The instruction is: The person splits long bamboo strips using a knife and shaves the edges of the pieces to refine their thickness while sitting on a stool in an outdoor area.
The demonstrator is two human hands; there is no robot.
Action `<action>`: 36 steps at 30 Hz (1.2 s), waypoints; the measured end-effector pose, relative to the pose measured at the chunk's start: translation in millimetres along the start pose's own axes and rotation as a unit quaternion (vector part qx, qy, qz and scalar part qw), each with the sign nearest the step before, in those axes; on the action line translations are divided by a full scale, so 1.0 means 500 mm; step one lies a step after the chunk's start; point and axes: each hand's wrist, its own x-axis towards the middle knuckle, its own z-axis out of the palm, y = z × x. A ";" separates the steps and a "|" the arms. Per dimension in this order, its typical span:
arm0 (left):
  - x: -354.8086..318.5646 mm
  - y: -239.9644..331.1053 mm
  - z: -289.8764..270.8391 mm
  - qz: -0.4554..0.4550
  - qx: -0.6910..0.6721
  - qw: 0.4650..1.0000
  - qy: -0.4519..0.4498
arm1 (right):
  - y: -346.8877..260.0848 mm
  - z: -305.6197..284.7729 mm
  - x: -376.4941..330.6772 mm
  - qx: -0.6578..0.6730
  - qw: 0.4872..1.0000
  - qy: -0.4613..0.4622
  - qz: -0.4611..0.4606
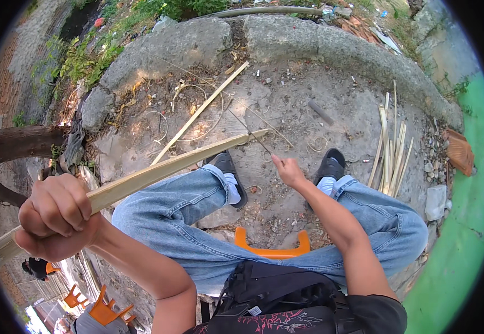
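Clasping the strip, the left hand is wrapped tight round it; the strip runs forward and rightward to near the right hand, closed on a thin tool.

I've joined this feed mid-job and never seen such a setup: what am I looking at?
No machine here: these are a person's own bare hands. The one picture comes from a wide fisheye camera worn on the head, looking down, so straight edges bend near the rim.

The left hand grips a long strip. The right hand holds a thin tool, which crosses the strip's far end in view; whether they touch, I can't tell.

On the ground lie a narrower strip, a grey piece and, at right, a bundle of strips.
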 end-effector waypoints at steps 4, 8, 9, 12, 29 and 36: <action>0.002 -0.060 0.006 0.003 -0.052 0.999 -0.012 | 0.209 0.001 0.030 -0.074 0.970 0.160 0.169; -0.004 -0.013 0.004 -0.018 -0.069 0.997 -0.033 | 0.099 0.012 -0.017 -0.052 0.991 0.072 0.098; -0.001 -0.033 -0.009 -0.005 -0.095 0.994 -0.054 | 0.063 -0.019 -0.013 -0.024 0.997 0.063 0.048; 0.010 -0.030 -0.005 -0.018 -0.128 0.991 -0.028 | 0.007 -0.019 -0.018 0.023 0.999 0.035 0.010; 0.005 -0.043 0.004 -0.012 -0.143 0.989 -0.043 | 0.131 0.019 -0.012 -0.002 0.990 0.057 0.127; 0.003 -0.019 -0.001 -0.010 -0.115 0.992 -0.049 | 0.065 0.025 0.003 0.049 0.998 -0.003 0.027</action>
